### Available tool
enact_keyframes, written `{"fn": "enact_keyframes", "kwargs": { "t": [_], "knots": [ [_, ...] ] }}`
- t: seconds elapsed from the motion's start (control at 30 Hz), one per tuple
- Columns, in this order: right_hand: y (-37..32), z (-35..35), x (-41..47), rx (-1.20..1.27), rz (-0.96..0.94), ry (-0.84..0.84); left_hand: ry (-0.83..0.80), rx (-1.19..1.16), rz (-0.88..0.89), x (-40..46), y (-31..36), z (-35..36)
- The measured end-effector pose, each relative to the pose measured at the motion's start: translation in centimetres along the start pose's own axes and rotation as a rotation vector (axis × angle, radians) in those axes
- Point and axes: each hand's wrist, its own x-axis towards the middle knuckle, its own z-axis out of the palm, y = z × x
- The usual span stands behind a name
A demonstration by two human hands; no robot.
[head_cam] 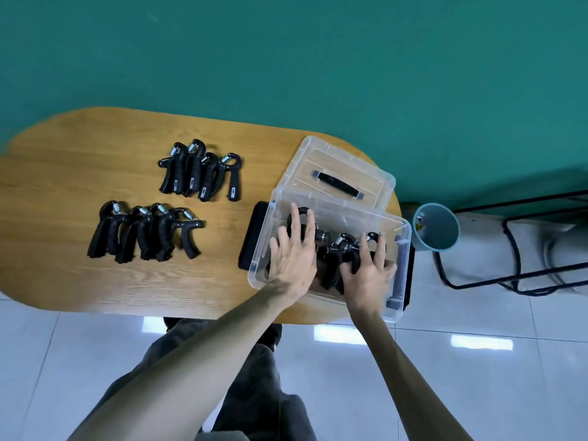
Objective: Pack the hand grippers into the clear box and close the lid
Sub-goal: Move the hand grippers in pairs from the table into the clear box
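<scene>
hand grippers on table: 8, in two groups of 4 — far group (201, 170), near group (144, 232) | hand grippers in box (342, 249): at least 3, exact count hidden by hands | clear box (401, 230): 1 | lid (337, 168): 1 | hands: 2 — left hand (294, 256), right hand (369, 273)

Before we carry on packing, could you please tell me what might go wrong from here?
1. The clear box overhangs the table edge; both hands, left hand and right hand, press inside, so it could tip.
2. Two bunches of hand grippers still wait; piled loosely, they might stop the lid closing.
</scene>
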Motion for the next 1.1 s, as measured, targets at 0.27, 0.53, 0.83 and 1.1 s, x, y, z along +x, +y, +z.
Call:
{"fn": "enact_keyframes", "kwargs": {
  "t": [0.27,0.53,0.83,1.1],
  "knots": [
    [2.3,1.5,0.8,-0.036,-0.015,-0.063,-0.089,0.044,-0.034,0.2,0.1,3.1],
    [2.6,4.4,4.0,-0.021,-0.096,-0.179,-0.205,0.084,-0.055,2.7,-0.2,5.2],
    [4.6,7.9,5.0,-0.013,-0.233,-0.274,-0.305,0.127,-0.056,3.6,-0.5,7.6],
    [5.0,8.5,5.1,-0.039,-0.257,-0.318,-0.295,0.138,-0.045,4.1,-0.5,8.2]
  ]
}}
